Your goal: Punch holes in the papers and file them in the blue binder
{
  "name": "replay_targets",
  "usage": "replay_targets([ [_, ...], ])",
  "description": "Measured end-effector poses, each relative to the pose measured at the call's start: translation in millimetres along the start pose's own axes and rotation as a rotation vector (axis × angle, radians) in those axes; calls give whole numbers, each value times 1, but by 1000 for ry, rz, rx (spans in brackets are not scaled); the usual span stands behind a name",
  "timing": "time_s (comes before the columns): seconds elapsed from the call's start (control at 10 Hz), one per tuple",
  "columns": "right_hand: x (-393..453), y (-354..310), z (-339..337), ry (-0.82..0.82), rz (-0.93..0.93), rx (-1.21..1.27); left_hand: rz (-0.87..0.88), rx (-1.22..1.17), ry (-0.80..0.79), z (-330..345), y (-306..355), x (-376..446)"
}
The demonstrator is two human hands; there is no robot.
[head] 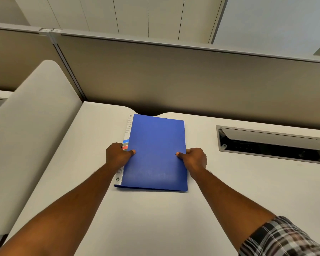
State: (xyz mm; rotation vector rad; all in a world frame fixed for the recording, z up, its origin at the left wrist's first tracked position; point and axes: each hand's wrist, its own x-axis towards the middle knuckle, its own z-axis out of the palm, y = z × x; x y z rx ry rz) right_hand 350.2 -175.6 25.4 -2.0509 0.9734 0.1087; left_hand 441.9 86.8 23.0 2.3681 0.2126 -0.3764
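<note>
Closed blue binder (156,154) lying flat on the white desk (155,218), gripped at both long edges. Left hand (118,156) clamped on the spine edge: thumb on top of the cover, remaining fingers curled around and under the edge, out of sight. Right hand (194,157) clamped on the opposite, opening edge in the same manner, thumb tip pressed on the cover just inside the edge. Between the two thumbs, bare blue cover. Just beyond the left fingers, a white spine label (128,130) with ruled lines and blue, grey and red stripes (a recycling mark sits on the same strip, nearer than the left wrist). Well to the right of the right-hand fingers, apart from the binder, a recessed cable hatch (272,143) in the desk with its grey flap tilted open. Beyond both hands, behind the binder's far edge, a beige partition panel (174,76). Plaid sleeve (284,237) on the right arm, low at the corner.
</note>
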Motion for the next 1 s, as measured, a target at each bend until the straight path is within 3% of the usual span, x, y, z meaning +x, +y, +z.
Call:
replay_targets([
  [0.6, -5, -1, -4, 30, -30, 4, -97, 9, 33, 10, 6, -3],
  [0.8, -27, -1, -25, -25, -71, -7, 40, -24, -13, 1, 11, -36],
  [0.9, -46, 3, -40, -30, -159, -35, 223, 37, -30, -2, 24, -69],
  [1.0, -66, 3, -55, -15, -234, -110, 300, 148, -22, -3, 37, -95],
])
